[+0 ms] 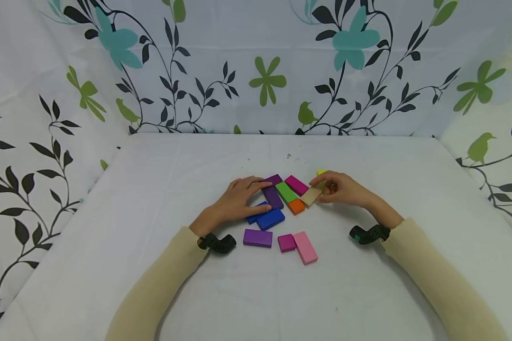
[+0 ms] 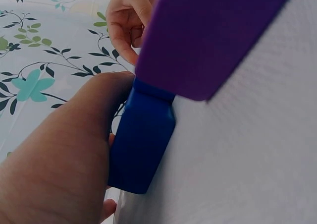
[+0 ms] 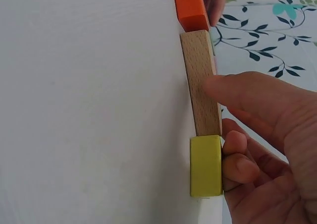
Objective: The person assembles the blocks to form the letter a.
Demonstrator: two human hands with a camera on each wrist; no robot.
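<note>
My left hand rests over the left side of a cluster of flat coloured blocks. Its index finger touches a dark purple block, and its thumb lies by a blue block. A second blue block is partly under that hand. At the cluster's right end my right hand pinches a plain wooden block; its thumb presses the block's side in the right wrist view. Against that block's end sits a yellow block. Green, orange and magenta blocks lie between the hands.
Nearer the front lie a purple block, a small magenta block and a pink block, these last two touching. A white cloth covers the table. Behind hangs a leaf-patterned curtain.
</note>
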